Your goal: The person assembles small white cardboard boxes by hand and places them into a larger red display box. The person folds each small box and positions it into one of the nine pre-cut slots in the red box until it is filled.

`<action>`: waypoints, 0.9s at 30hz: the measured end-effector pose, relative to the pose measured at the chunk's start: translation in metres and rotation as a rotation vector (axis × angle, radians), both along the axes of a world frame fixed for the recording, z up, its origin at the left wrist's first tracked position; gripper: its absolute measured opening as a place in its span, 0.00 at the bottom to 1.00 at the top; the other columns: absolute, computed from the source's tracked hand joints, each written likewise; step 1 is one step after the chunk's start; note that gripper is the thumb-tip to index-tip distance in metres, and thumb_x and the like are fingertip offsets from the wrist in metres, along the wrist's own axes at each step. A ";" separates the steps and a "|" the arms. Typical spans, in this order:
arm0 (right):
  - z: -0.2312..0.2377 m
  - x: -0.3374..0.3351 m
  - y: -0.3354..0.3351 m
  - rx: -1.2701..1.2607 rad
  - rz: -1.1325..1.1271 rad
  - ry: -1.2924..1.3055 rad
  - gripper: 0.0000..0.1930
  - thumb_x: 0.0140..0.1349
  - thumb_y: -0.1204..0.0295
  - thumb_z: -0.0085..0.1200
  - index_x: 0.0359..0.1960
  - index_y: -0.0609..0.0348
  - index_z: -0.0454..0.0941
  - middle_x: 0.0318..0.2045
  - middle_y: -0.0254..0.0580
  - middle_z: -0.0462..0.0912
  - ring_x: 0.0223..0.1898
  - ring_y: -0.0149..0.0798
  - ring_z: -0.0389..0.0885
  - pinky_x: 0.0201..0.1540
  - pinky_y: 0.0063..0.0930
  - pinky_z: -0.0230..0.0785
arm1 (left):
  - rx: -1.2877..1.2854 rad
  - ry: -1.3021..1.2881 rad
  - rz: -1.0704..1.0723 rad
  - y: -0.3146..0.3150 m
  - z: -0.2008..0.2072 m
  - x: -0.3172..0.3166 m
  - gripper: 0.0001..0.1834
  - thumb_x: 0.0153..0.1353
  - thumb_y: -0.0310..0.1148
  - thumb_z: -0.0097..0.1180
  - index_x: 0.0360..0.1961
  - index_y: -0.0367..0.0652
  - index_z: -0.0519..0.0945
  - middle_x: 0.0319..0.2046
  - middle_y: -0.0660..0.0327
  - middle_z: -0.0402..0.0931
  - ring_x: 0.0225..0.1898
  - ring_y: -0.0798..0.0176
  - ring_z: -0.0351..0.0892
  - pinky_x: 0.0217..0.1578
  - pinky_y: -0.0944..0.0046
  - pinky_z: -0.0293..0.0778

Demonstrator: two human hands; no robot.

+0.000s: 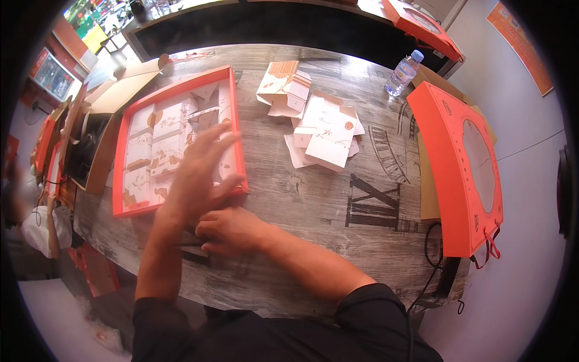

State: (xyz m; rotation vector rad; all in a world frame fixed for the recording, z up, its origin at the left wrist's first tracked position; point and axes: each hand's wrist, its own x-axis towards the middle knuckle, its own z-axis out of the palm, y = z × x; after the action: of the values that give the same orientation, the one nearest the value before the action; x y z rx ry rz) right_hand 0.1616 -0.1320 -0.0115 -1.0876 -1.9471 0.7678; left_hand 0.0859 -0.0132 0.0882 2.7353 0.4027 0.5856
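Observation:
My left hand (202, 172), somewhat blurred, is raised over the near right part of a shallow red tray-like box (240, 142). Its fingers are stretched and apart, with nothing seen in them. Inside the box lie white printed card compartments (163, 136), some with brown patterns. Close beside my left wrist, at the box's near right corner, is my right hand (232, 230). Its fingers are curled in, and whatever they may hold is hidden. To the right of the box lie several folded white card boxes (330, 133) and an orange-and-white printed one (283, 84).
A clear water bottle (404, 73) stands at the far right. The large red box lid (461, 175) with an oval window leans at the right edge, near a black cable (427, 244). An open brown carton (99, 136) is on the left. Another person (45, 223) is at far left.

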 end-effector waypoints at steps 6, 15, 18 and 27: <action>-0.020 -0.022 0.007 0.121 -0.155 0.165 0.21 0.68 0.58 0.57 0.59 0.53 0.77 0.56 0.46 0.80 0.60 0.47 0.77 0.60 0.37 0.70 | -0.072 0.138 -0.086 -0.036 -0.024 0.092 0.49 0.60 0.56 0.68 0.74 0.40 0.64 0.73 0.40 0.58 0.72 0.38 0.62 0.69 0.47 0.65; -0.050 -0.020 0.003 -0.128 -0.161 0.685 0.23 0.70 0.61 0.54 0.63 0.56 0.72 0.58 0.46 0.78 0.59 0.43 0.76 0.60 0.36 0.70 | -0.018 0.481 0.137 -0.074 -0.024 0.175 0.62 0.57 0.76 0.54 0.78 0.38 0.54 0.75 0.40 0.56 0.73 0.32 0.58 0.68 0.36 0.63; -0.051 -0.020 0.002 -0.141 -0.125 0.684 0.23 0.69 0.62 0.54 0.63 0.56 0.71 0.58 0.46 0.78 0.58 0.43 0.77 0.59 0.37 0.71 | 0.023 0.370 0.163 -0.068 -0.037 0.182 0.58 0.61 0.74 0.52 0.77 0.38 0.57 0.73 0.40 0.59 0.72 0.36 0.61 0.68 0.41 0.64; -0.033 -0.012 0.012 0.141 -0.190 0.076 0.25 0.55 0.63 0.65 0.55 0.57 0.77 0.50 0.54 0.82 0.50 0.57 0.80 0.53 0.48 0.75 | -0.087 0.370 0.223 0.018 -0.039 0.173 0.31 0.64 0.48 0.64 0.63 0.39 0.76 0.60 0.45 0.74 0.64 0.45 0.73 0.63 0.51 0.72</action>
State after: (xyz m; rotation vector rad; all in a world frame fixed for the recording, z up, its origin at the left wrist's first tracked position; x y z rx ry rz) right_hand 0.1501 -0.1199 -0.0443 -1.1215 -1.7762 0.5520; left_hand 0.2591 0.0045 0.0494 2.7296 0.8081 0.1026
